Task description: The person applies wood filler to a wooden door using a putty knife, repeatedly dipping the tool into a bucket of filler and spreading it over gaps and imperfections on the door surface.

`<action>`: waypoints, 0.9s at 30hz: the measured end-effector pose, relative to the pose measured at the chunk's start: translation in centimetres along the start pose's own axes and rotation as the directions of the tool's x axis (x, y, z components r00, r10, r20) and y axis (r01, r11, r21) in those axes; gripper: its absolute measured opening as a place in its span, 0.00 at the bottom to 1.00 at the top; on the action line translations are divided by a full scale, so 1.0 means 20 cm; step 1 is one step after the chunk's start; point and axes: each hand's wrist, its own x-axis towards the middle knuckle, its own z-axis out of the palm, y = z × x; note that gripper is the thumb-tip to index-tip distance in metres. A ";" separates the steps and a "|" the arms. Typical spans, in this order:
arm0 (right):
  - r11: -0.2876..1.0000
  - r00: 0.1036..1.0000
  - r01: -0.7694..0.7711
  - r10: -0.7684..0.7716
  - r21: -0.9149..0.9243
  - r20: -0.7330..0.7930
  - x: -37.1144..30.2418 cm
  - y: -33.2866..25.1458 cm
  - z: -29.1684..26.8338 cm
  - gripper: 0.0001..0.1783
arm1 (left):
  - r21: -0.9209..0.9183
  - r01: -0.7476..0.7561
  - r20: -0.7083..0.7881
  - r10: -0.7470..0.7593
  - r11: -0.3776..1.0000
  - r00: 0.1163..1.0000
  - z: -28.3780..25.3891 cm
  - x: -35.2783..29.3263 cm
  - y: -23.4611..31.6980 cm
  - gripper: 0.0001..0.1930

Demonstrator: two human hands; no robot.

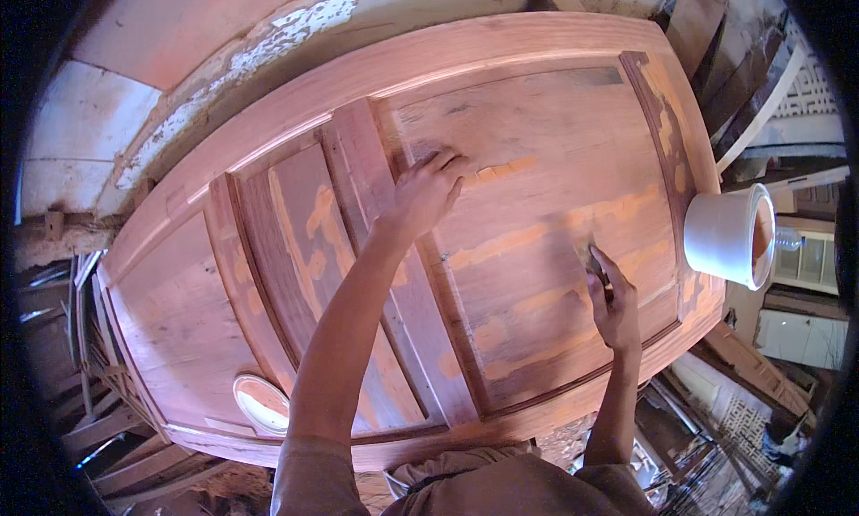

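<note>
A large reddish-brown wooden panel door (546, 113) lies across the view, with orange filler (510, 243) smeared in streaks over its face. Over the upper part of its wide right panel, my left hand (428, 192) is bent with fingers curled beside a short orange streak. Whatever may be inside those fingers is hidden. Lower and to the right, my right hand (616, 306) grips a small putty knife (592, 258), its blade end blurred and close to the wood. A white bucket (720, 238) with brown matter inside stands at the door's right end.
A round white lid (261, 403) rests near the door's lower left edge. A pale wall with peeling paint (295, 33) runs behind. Loose timber (125, 426) is piled at the left, and more planks (756, 373) and frames crowd the right side.
</note>
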 end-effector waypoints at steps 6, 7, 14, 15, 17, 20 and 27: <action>0.998 0.996 -0.059 0.060 0.019 -0.059 -0.19 0.18 -0.02 0.22 | 0.123 -0.130 0.123 0.115 0.984 0.986 0.02 0.09 -0.01 0.11; 0.998 0.996 -0.058 0.059 0.020 -0.061 -0.20 0.19 -0.03 0.21 | 0.123 -0.137 0.130 0.121 0.983 0.984 0.02 0.10 -0.01 0.11; 0.983 0.986 -0.165 0.166 0.082 -0.006 -0.17 0.12 -0.04 0.21 | 0.296 -0.230 0.261 0.153 0.927 0.953 0.02 0.15 0.02 0.13; 0.994 0.995 -0.087 0.090 0.071 -0.043 -0.17 0.14 -0.02 0.21 | 0.304 -0.236 0.271 0.154 0.923 0.950 0.02 0.15 0.02 0.13; 0.998 0.997 -0.009 0.014 0.058 -0.077 -0.16 0.14 -0.01 0.21 | 0.318 -0.238 0.276 0.151 0.918 0.949 0.02 0.15 0.02 0.13; 0.989 0.996 -0.080 0.084 0.121 -0.029 -0.16 0.13 0.00 0.21 | 0.342 -0.253 0.282 0.158 0.905 0.946 0.02 0.16 0.03 0.13; 0.996 0.996 0.061 -0.057 0.062 -0.073 -0.14 0.17 0.06 0.22 | 0.279 -0.112 0.339 0.011 0.954 0.941 -0.05 0.14 0.06 0.10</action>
